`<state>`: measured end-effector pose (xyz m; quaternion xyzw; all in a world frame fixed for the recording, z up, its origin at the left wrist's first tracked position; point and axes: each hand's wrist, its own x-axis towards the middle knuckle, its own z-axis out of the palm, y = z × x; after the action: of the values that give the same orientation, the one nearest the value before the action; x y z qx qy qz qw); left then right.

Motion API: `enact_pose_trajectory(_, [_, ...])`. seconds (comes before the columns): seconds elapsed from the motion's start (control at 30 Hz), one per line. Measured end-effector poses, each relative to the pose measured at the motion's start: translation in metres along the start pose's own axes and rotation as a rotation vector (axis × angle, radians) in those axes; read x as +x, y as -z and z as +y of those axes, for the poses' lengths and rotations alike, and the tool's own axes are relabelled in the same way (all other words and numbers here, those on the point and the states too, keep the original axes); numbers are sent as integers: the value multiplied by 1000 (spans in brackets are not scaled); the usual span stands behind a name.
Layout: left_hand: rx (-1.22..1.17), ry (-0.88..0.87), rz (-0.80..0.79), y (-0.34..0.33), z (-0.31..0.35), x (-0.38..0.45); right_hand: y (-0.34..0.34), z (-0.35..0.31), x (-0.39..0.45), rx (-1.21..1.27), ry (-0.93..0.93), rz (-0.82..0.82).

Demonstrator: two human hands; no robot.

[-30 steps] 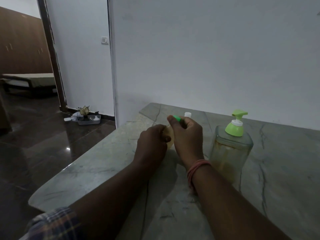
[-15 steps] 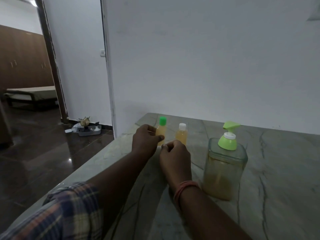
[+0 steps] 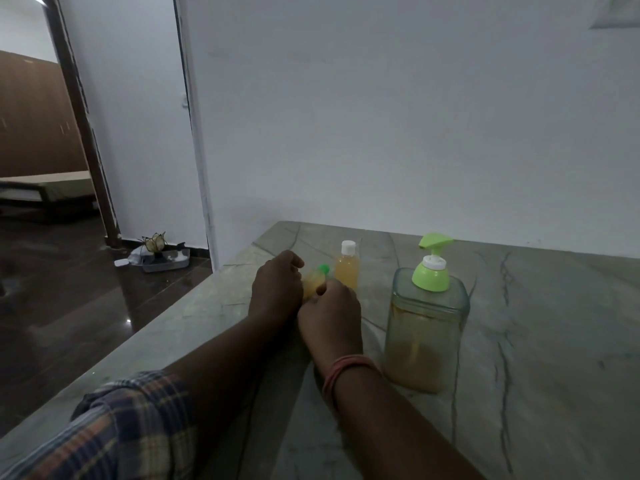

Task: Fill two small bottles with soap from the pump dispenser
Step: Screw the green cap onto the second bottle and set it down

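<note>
A small green-capped bottle of yellow soap leans to the right between my two hands, low over the marble counter. My left hand holds its body from the left with curled fingers. My right hand is curled against its right side, thumb on the bottle. Just behind them a second small bottle with a white cap stands upright, filled with yellow soap. The pump dispenser, a clear square jar with a green pump head, stands to the right of my right hand.
The counter's left edge drops to a dark polished floor. A white wall runs along the counter's far side. A small tray of items lies on the floor by a doorway.
The green-capped bottle stood upright in my left hand half a second ago; now it leans right and sits lower. My right hand has moved up against it.
</note>
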<state>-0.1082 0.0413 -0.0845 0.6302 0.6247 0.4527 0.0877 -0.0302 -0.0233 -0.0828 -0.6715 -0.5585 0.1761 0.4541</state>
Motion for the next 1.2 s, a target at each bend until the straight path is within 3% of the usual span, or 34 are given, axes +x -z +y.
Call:
enact_pose_trajectory(0.27, [64,213,-222,10,17,17,2,-5,3,-179,105,-196])
enact_pose_trajectory(0.53, [8,441,-417,13,29,36,6,-1,1,-98,143,-161])
enact_pose_trajectory(0.63, [-46,443,-408,16,23,41,1,1,3,-63,110,-155])
enact_pose_trajectory(0.77, [-218,377,-279,13,13,42,-3,4,6,-98,117,-158])
enact_pose_trajectory(1.03, [-180,134,-168,1,-7,29,-4,3,9,-144,111,-169])
enact_pose_trajectory(1.2, [-145,108,-164,-1,-5,28,-8,6,13,-148,82,-155])
